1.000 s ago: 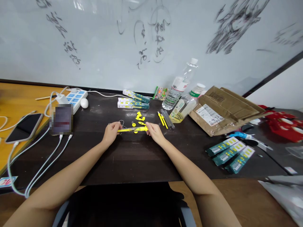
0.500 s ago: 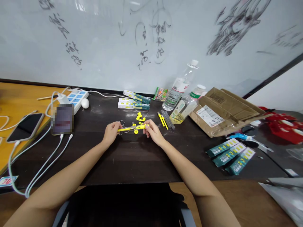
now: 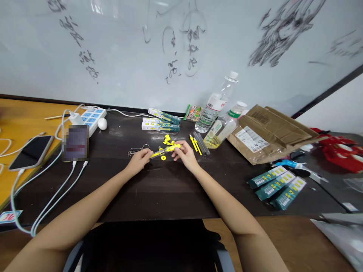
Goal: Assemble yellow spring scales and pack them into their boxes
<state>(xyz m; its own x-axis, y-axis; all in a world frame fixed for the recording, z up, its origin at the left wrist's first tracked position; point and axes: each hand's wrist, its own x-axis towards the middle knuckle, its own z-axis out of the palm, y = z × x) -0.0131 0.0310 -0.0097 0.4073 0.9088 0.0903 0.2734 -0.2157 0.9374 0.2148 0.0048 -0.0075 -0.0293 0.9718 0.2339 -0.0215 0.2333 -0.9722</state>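
At mid-tabletop: our left hand (image 3: 139, 160) and right hand (image 3: 184, 152) each pinch an end of the yellow pen (image 3: 166, 150), held tilted just above the dark tabletop (image 3: 159, 189).
Beside it: loose yellow parts (image 3: 168, 140) and wire springs (image 3: 137, 150).
Risk: we judge a slipping pinch could scatter those parts.

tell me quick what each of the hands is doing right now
Left hand: closed on the near end of the yellow pen.
Right hand: closed on the pen's far end.
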